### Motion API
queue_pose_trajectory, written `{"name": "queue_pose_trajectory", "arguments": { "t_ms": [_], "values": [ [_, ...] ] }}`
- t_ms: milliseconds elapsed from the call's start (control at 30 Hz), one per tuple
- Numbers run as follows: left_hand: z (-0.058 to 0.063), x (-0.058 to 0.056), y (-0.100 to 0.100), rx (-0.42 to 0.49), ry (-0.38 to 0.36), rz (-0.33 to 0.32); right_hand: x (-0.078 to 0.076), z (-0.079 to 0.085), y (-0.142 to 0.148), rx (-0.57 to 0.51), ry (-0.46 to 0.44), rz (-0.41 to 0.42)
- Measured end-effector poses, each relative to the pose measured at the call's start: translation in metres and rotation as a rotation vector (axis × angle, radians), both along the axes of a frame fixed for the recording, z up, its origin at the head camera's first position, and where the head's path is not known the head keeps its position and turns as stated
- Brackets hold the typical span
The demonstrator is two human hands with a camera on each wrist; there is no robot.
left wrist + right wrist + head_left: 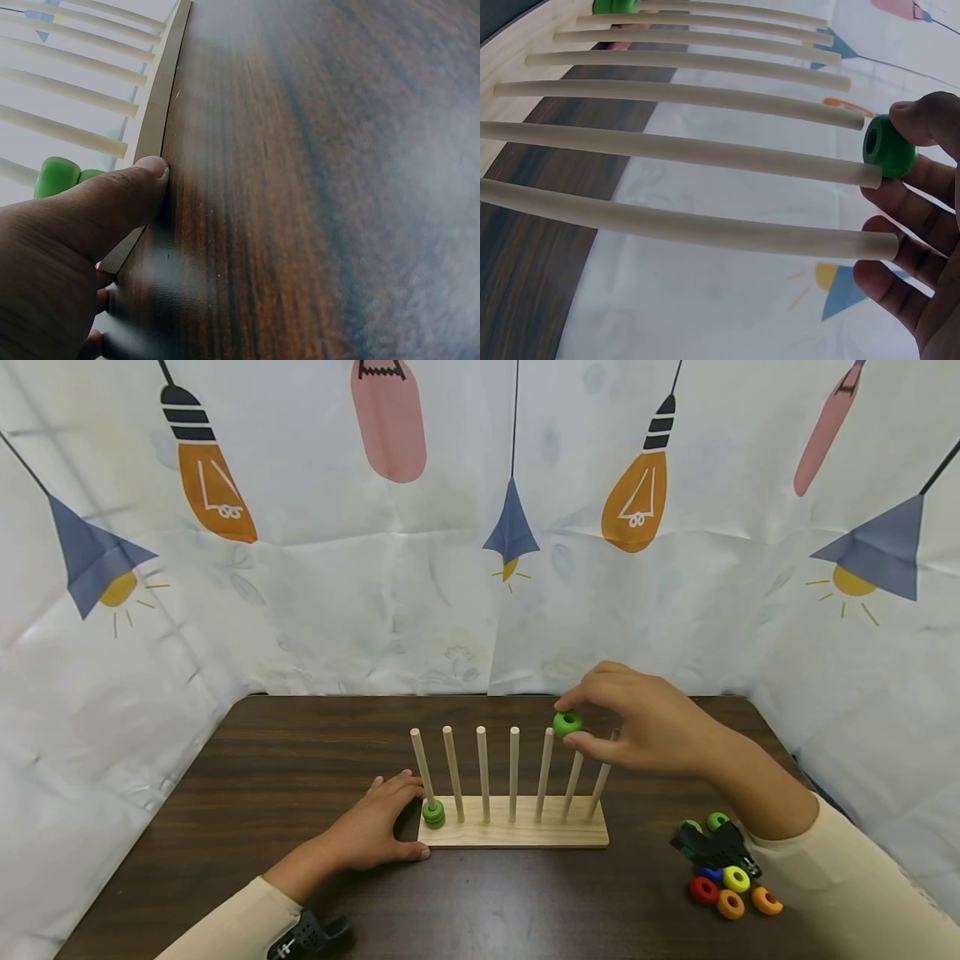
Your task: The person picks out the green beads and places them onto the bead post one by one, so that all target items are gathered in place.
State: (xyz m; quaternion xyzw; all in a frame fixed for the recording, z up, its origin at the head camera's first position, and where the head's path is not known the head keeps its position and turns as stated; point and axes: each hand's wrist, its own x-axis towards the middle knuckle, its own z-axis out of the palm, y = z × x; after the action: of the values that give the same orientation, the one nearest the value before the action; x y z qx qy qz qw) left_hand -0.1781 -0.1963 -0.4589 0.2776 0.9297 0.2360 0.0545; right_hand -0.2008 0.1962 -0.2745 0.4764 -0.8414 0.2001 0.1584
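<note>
Lightly pinched, the right hand's [652, 722] fingers hold a smooth green ring [567, 730] just beside the tips of slim wooden pegs [513, 777], spaced with gaps. Well leftward, the left hand [375, 825] grips the end of the pale rack [517, 837], thumb against its straight front edge, beside stacked rings [434, 820]. Grained dark worktop [540, 902] extends nearer; loose glossy rings [727, 882] lie nearer and rightward of the right fingers.

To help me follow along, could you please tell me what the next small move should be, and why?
Probably carry the green ring in the right hand leftward to above the leftmost peg: two green rings sit there, and the left hand grips that end of the wooden rack.
</note>
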Motion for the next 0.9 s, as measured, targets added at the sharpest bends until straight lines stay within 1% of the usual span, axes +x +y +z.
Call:
{"name": "queue_pose_trajectory", "arguments": {
  "t_ms": [200,433,900],
  "values": [
    [-0.001,0.0,0.0,-0.001,0.009,-0.001,0.001,0.002,-0.005,0.013,-0.02,-0.002],
    [-0.001,0.0,0.0,-0.006,0.008,0.0,-0.001,0.003,-0.013,0.006,-0.009,0.012],
    [-0.001,0.0,-0.001,-0.004,0.016,-0.002,-0.004,0.002,-0.026,0.008,-0.026,0.032]
  ]
}}
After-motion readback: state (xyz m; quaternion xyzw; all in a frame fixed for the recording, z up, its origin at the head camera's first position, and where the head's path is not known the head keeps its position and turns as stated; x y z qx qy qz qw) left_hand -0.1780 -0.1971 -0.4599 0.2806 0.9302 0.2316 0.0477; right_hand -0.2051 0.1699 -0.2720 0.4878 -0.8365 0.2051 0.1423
